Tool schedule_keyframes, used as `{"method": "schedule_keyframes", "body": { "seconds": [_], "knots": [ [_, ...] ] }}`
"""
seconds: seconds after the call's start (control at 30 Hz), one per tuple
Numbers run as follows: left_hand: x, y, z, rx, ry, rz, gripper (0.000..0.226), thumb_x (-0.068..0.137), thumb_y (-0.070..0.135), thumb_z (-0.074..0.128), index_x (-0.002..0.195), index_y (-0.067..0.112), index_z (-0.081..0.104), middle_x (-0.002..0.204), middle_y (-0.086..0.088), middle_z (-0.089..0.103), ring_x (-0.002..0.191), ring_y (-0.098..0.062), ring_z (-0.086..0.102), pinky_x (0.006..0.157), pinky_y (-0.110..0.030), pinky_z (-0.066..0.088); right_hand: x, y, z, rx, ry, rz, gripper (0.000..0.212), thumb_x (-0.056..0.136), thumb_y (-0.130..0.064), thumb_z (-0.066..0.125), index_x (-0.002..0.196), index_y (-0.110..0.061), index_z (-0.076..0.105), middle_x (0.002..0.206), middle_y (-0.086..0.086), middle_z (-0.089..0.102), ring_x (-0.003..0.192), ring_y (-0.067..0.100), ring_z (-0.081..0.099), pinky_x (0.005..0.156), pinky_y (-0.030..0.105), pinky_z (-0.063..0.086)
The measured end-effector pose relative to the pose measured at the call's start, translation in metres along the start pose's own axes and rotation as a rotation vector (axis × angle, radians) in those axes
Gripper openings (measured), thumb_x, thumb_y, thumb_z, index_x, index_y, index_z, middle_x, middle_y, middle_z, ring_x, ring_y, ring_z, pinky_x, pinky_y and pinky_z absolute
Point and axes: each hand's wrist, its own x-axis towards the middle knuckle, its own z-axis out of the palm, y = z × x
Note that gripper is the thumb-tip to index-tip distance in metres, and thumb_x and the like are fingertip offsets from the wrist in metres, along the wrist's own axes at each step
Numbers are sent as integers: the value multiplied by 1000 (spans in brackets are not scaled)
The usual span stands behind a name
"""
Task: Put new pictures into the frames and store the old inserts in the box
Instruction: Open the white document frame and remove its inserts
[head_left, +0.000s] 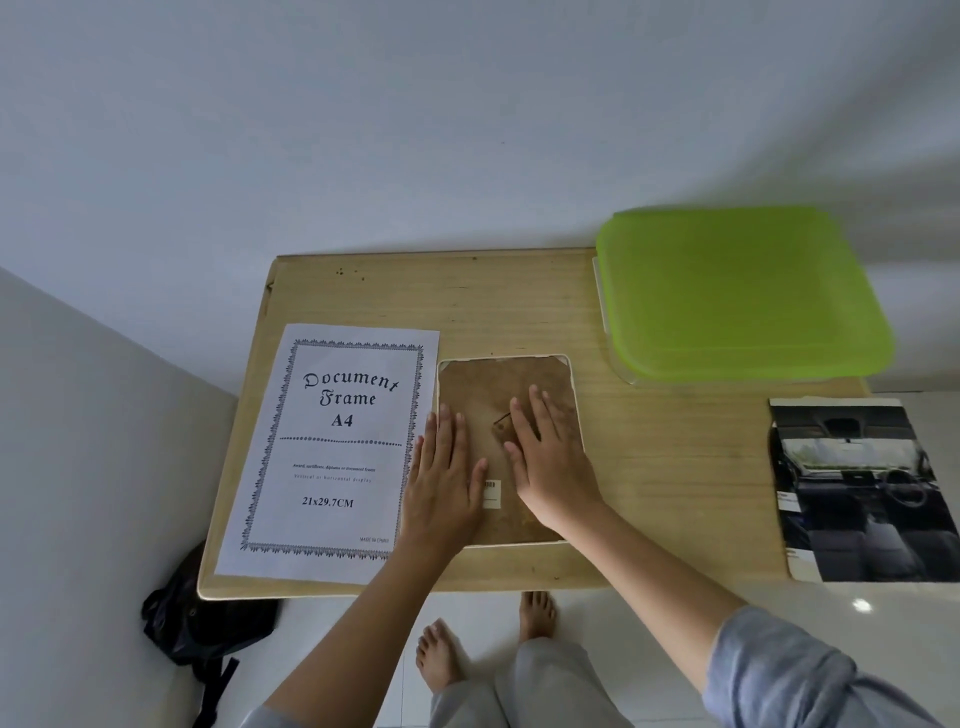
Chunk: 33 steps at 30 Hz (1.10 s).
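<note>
On the wooden table (649, 467), I press both palms flat against the brown backing of a white-edged frame (524, 384) lying face down. My left hand (444, 478) covers its near-left edge; my right hand (550, 457) rests at its centre, fingers spread, neither grasping anything. Just left of the frame lies the "Document Frame A4" insert (332, 452). A green-lidded box (737, 291) sits closed at the far right corner. A car-interior photograph (862, 493) overhangs the table's right edge.

frame (524, 384) lies face down so front hidden; sticker (492, 493) print too tiny; box (618, 364) mostly under green lid (737, 291).
</note>
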Motion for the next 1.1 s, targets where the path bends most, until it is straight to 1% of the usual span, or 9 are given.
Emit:
{"method": "schedule_keyframes", "body": {
  "seconds": [0.07,0.17,0.47,0.63,0.77,0.83,0.93,1.0,1.1],
  "knots": [
    [-8,-2,1,-32,-13,-8,66,92,48,14,146,11,7,155,-6,0,143,-19,-3,117,-33,3,-8,-1,7,-9,17,9,55,94,-36,27,139,-7,37,148,17,32,138,29,30,111,42,28],
    [-9,-3,2,-55,-38,-6,68,89,52,8,145,14,-2,153,-1,-10,141,-14,-12,115,-28,-6,-11,2,13,-34,55,-6,56,95,-38,26,142,-8,31,150,15,28,140,26,24,113,41,24],
    [-9,-3,8,-68,-14,17,71,92,53,9,146,8,4,153,-4,-7,143,-17,-5,116,-28,-3,-12,4,20,-56,77,-10,55,96,-37,27,144,-11,27,153,12,22,143,23,17,116,36,14],
    [-9,-3,6,-72,-22,16,70,92,50,12,147,7,8,153,-5,-6,143,-18,-3,116,-31,0,-11,3,19,-68,53,2,57,95,-40,22,145,-12,25,154,11,20,143,22,15,116,36,14],
    [-10,-2,3,-77,-26,20,73,90,53,8,147,7,6,152,-4,-9,143,-18,-5,115,-29,-3,-11,6,12,-11,-6,-62,66,91,-49,9,147,-14,12,156,6,3,142,14,-5,115,30,0],
    [-10,-3,4,-80,-25,15,74,89,54,7,147,8,5,152,-3,-10,143,-17,-6,115,-28,-4,-14,10,7,39,-6,-72,68,90,-49,10,147,-11,16,156,6,7,144,17,1,116,28,4],
    [-11,-3,4,-86,-15,9,71,89,51,11,146,9,3,152,-2,-9,142,-16,-7,115,-28,-4,-31,18,6,58,85,4,63,93,-41,21,144,-5,27,153,12,22,143,23,16,116,36,20],
    [-11,-3,4,-86,-22,5,71,88,53,9,145,12,-2,152,-1,-13,142,-15,-9,114,-26,-7,-42,22,9,102,109,61,64,93,-42,20,144,-3,24,153,13,19,143,20,12,116,38,20],
    [-11,-3,3,-96,-22,13,70,87,54,7,144,15,-7,152,1,-16,142,-14,-12,114,-24,-9,-51,22,11,167,90,91,69,91,-47,11,146,-5,15,156,8,7,141,11,2,118,34,12]
  ]
}}
